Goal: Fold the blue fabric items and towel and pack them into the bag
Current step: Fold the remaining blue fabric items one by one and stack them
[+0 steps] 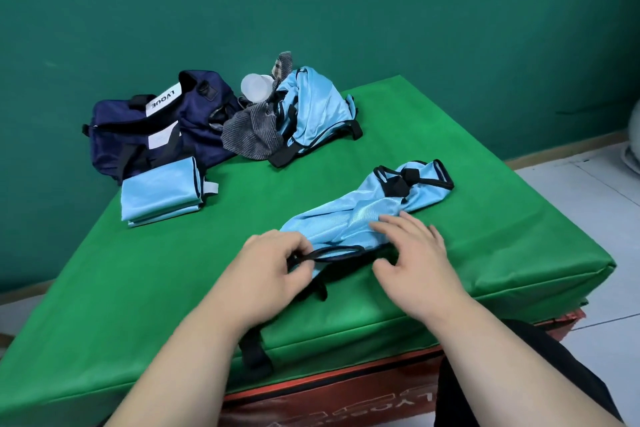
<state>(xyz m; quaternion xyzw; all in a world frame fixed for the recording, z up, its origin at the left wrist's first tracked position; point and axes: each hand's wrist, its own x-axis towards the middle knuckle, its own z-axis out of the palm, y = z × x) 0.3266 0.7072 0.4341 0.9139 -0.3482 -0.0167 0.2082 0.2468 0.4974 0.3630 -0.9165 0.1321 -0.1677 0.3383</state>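
Green wall behind, green padded bench (485, 236) beneath us. Our left hand (273, 267) has its grip pinched on the black edging loop (332, 251) of the long blue fabric item (346, 215), which lies twisted across the near right of the bench. Our right hand (412, 253) rests on that cloth with fingers spread and relaxed, gripping nothing.

What worries us is slip. The blue cloth is thin and glossy with a fine mesh sheen, and we judge it will slide over itself. A tug on the edging alone may drag the whole piece toward the near edge instead of undoing the twist, and any fold may spring open unless we press it flat.

The folded blue item (159, 196) sits as a neat flat rectangle touching the navy bag (145, 128), which is slumped and soft, of canvas-like weave with a white label. At the far side, the grey ribbed towel (249, 135) is tangled with the crumpled blue item (311, 107). A translucent plastic cup (254, 87) lies against them, and pulling either cloth carelessly could roll it off the bench.
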